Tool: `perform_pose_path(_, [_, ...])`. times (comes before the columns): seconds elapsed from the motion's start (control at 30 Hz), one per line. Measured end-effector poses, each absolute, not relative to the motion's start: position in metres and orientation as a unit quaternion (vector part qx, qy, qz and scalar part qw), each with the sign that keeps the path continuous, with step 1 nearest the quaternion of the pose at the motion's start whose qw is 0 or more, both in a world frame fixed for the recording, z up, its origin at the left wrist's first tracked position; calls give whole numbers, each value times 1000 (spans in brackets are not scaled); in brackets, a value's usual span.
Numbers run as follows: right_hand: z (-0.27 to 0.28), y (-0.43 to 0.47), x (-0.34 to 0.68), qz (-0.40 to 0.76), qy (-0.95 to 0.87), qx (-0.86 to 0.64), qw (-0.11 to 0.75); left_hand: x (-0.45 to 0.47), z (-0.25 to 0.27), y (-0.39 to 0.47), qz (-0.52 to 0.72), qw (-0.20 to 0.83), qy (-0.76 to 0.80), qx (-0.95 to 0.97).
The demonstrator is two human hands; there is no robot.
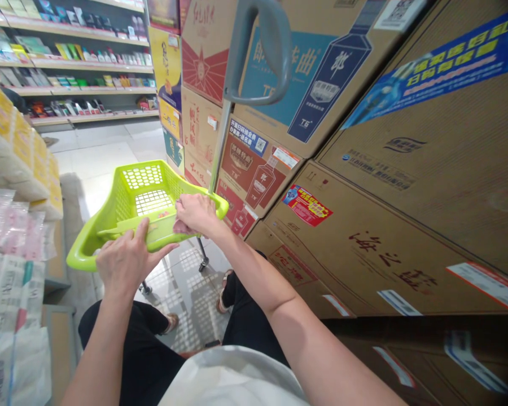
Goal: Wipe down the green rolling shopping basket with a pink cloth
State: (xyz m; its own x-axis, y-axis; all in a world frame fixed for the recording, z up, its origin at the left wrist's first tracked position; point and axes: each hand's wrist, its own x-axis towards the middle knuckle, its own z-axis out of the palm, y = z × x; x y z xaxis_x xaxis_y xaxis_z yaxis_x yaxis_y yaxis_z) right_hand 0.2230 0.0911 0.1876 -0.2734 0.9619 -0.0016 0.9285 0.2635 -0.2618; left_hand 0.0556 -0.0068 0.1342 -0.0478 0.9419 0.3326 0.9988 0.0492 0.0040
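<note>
A lime-green plastic shopping basket point(122, 175) on a wheeled stand is in front of me, with lattice openings in its far wall and floor. My left hand point(125, 256) is on its near rim, fingers over the edge, index finger stretched along a pale green panel and thumb spread to the right. My right hand point(197, 213) is bent over the basket's right end near the pole. Its fingers are closed on a pinkish cloth point(182, 227), pressed against the panel; part of the cloth is hidden. A small red-orange patch shows on the panel beside those fingers.
A metal pole point(220, 146) with a grey loop handle point(285, 62) rises at the cart's right. Stacked cartons point(364, 237) form a wall along the right. Packaged goods point(17, 225) line the left side. Store shelves point(93, 67) stand beyond the tiled floor point(139, 135).
</note>
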Motion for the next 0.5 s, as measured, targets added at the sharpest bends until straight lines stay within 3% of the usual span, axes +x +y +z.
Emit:
perform_pose_path(0.3, [192, 93, 256, 107, -812, -572, 46, 76, 127, -19, -180, 188, -741, -619])
perform_pose_path(0.5, [190, 98, 232, 105, -800, -590, 43, 74, 127, -21, -208, 179, -723, -634])
